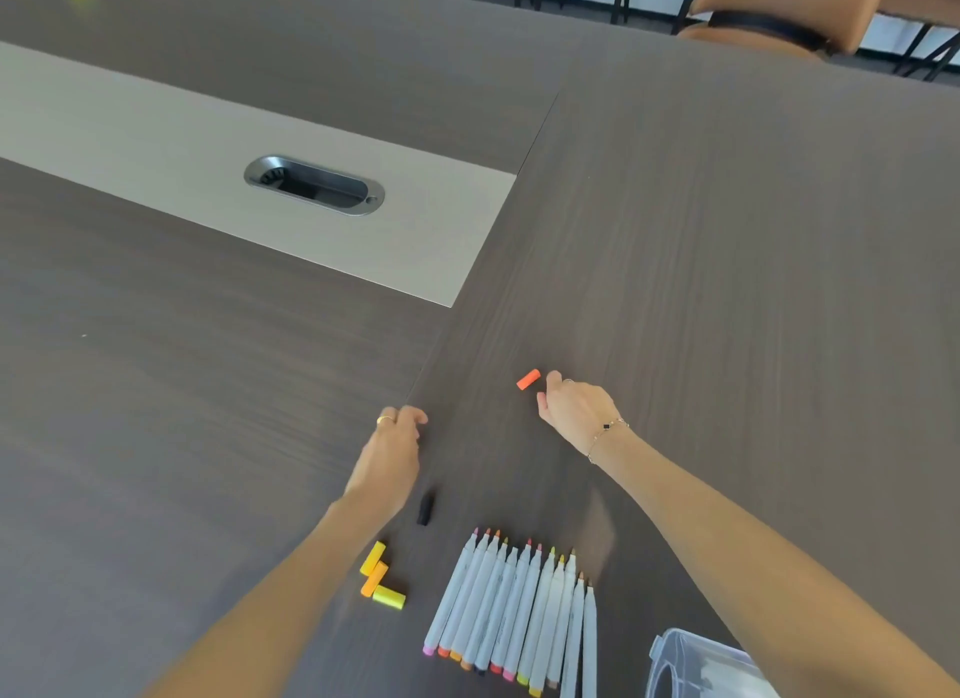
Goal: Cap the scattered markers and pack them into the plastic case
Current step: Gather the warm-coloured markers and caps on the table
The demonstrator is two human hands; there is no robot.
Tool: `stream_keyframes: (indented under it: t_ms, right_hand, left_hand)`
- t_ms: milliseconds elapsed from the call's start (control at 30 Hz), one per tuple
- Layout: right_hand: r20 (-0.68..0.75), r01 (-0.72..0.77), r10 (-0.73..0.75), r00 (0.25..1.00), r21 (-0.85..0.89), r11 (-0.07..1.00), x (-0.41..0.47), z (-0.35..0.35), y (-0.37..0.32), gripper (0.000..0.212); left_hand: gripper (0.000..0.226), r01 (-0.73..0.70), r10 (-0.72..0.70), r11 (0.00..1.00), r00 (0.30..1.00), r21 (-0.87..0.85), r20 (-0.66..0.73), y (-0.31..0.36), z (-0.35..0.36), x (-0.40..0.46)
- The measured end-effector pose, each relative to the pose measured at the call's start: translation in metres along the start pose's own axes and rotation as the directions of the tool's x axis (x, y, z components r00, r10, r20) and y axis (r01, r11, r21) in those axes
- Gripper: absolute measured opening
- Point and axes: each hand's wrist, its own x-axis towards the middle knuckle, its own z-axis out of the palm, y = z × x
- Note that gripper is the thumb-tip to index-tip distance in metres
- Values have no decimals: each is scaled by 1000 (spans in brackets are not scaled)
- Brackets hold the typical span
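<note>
On the dark brown wood-grain table (727, 281), a row of white-barrelled uncapped markers (514, 609) is laid side by side near the front edge, tips pointing away. The clear plastic case (696, 666) is seen at the near right, partly hidden by the right forearm. Left of the markers, three loose caps, two yellow and one orange (382, 575), are clustered touching one another, and a small black cap (426, 508) lies just beyond them.

The right hand (574, 411) is stretched forward, thumb and forefinger spread apart just beside a loose orange-red cap (529, 379), which is not yet pinched. The left hand (397, 437) is rested on the table with its fingers curled under; whether anything is held cannot be told.

A grey oval cable port (314, 184) is set in the pale strip further away.
</note>
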Motion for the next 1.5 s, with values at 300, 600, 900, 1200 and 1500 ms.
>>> stream_keyframes:
  t_ms: [300,600,900,1200,1500]
  right_hand:
    - [64,-43,39,997,63,997,13,-16,-6,42]
    - [10,202,-203,979,-133,970,15,-10,-14,35]
    - [81,188,-181,980,-89,978,9,-26,-59,23]
    - [-65,727,-758,649,-242,643,-43,-18,-111,27]
    - [-2,671,-691,723,-234,703,-69,6,-132,52]
  left_hand:
    - [22,356,-345,930,932,92,-111,-48,-50,-41]
    - [45,26,-16,949,999,314,-34,-96,-6,-75]
    - [28,-17,57,967,987,253,-153,-97,5,-72]
    - [38,45,-65,904,997,425,33,-76,-16,-48]
    - [49,46,-80,901,995,430,61,-65,-4,-45]
